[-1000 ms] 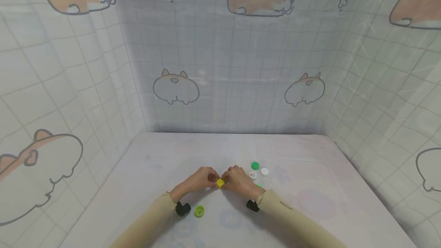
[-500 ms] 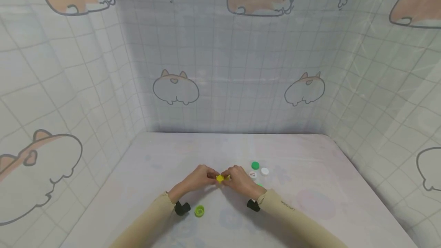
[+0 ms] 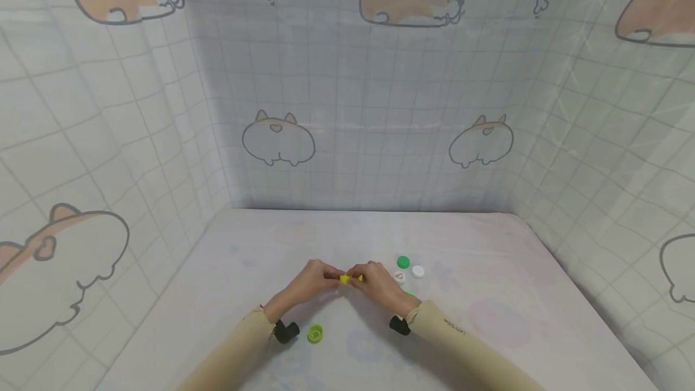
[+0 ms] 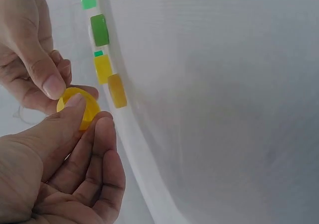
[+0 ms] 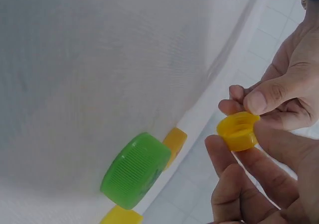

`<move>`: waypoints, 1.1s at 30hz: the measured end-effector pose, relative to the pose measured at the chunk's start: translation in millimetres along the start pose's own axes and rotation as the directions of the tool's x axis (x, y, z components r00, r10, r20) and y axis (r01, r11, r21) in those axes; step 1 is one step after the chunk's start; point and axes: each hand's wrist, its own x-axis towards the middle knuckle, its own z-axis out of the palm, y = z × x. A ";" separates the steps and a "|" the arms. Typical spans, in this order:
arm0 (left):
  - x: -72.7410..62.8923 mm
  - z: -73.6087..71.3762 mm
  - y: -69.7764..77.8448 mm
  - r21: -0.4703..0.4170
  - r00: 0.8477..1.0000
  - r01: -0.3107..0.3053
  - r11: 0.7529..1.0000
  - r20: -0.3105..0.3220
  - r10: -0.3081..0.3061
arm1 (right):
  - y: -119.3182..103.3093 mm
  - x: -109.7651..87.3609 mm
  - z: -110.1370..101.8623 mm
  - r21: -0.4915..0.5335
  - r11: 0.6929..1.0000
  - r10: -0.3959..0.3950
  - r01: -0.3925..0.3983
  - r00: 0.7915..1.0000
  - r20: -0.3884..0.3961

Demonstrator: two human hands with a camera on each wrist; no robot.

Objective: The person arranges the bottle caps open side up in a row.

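Observation:
Both hands meet over the table around a yellow bottle cap (image 4: 88, 109). My left hand (image 3: 313, 281) pinches it, thumb inside the rim and fingers behind it in the left wrist view. My right hand (image 3: 379, 287) pinches the same cap from the other side. In the right wrist view the cap's hollow side (image 5: 238, 130) shows, with the right thumb along its edge and the left thumb at its upper rim. Another bit of yellow (image 3: 360, 278) shows just past the right fingers in the head view.
Right of the hands lie a green cap (image 3: 403, 262), a white cap (image 3: 417, 271), a white cap with a printed mark (image 3: 399, 277) and a partly hidden green one (image 3: 410, 294). A lime-green cap (image 3: 315, 333) lies nearer the body. Patterned sheets enclose the table (image 3: 488, 330).
The yellow cap has moved slightly away from the body and turned between the fingers. A second yellow bit has come into view beside the right fingers. The other caps stay put.

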 end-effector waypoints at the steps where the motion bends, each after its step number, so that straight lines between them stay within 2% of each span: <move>1: -0.3 -0.7 0.4 -0.006 1.000 0.013 1.000 -0.004 -0.013 | -0.6 0.4 -0.4 0.004 1.000 0.001 -0.001 1.000 0.002; 7: -1.3 -3.8 2.2 -0.061 0.999 0.048 0.997 -0.006 -0.048 | -3.7 2.8 -3.4 -0.001 1.000 -0.010 0.010 1.000 0.001; 15: -2.3 -6.0 1.3 -0.054 1.000 -0.003 0.999 -0.028 0.002 | -6.7 6.0 -5.1 0.064 0.997 -0.049 0.052 0.998 -0.039; 27: -6.0 -2.9 2.1 -0.071 0.995 -0.017 0.997 -0.099 0.010 | -6.3 4.9 -1.4 0.155 0.988 0.033 -0.025 0.998 -0.051; 33: -6.1 -0.6 -0.1 -0.046 0.992 -0.035 0.998 -0.126 0.029 | -6.7 5.2 -0.6 0.191 0.981 0.030 -0.020 0.998 -0.051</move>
